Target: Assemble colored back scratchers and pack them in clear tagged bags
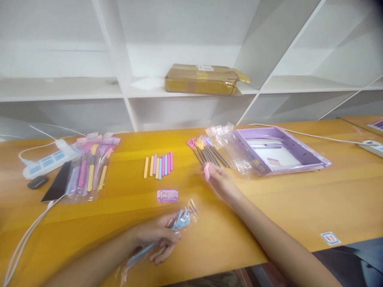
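My left hand (161,239) is closed around a light-blue back scratcher (182,220) inside a clear plastic bag (193,209). My right hand (220,179) pinches a small pink piece (207,171), too blurred to name more exactly. Just beyond it lies a bunch of back scratchers (211,151) with dark metal rods and pink, yellow, purple and blue claw heads. Loose handle tubes (160,166) in yellow, purple, blue and pink lie in a row left of them. Several small printed cards (167,195) rest in a pile between the tubes and my left hand.
Bagged back scratchers (89,167) lie at the left, near a power strip (49,161) and a black case (38,182). A purple open box (312,161) stands right, beside empty clear bags (239,155). A taped carton (203,81) sits on the shelf. A sticker (330,238) lies front right.
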